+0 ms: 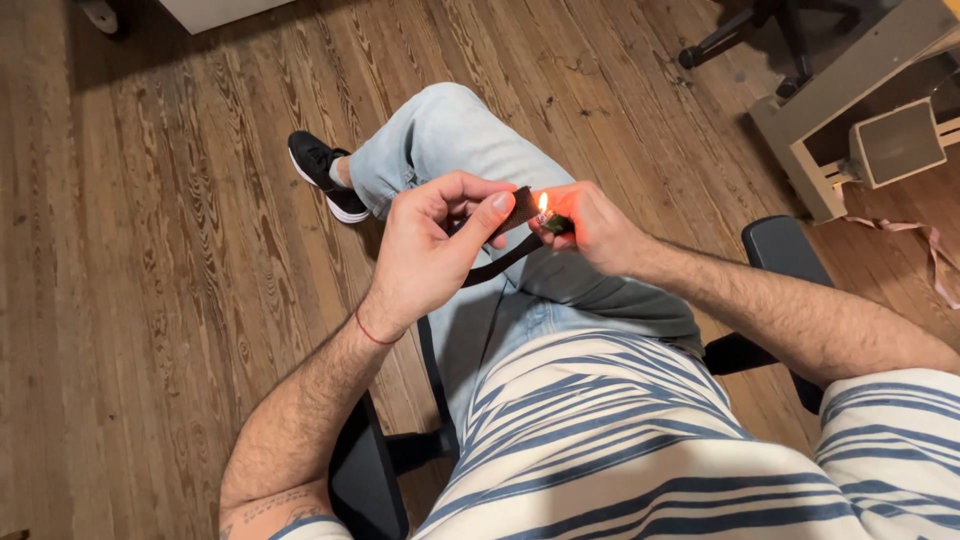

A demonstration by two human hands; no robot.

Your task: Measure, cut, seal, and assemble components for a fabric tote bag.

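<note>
Left hand point(425, 245) pinches the cut end of a black webbing strap point(505, 255) between thumb and fingers, above our lap. Right hand point(590, 225) is clenched around a small dark lighter point(553, 224), its flame point(543, 202) lit just beside the strap's tip. Strap tail loops down across the jeans point(450, 140) towards the seat. We judge the strap light, soft and floppy, so it wants holding close behind the end to keep the tip steady, fingers kept apart from the flame; the heated edge may go tacky. We sit in a black office chair point(780, 245), one leg crossed, black sneaker point(320, 170) out front. Beyond: worn wooden plank floor point(180, 200), a grey worktop frame point(830, 110) at far right, another chair base point(760, 30) behind it.
</note>
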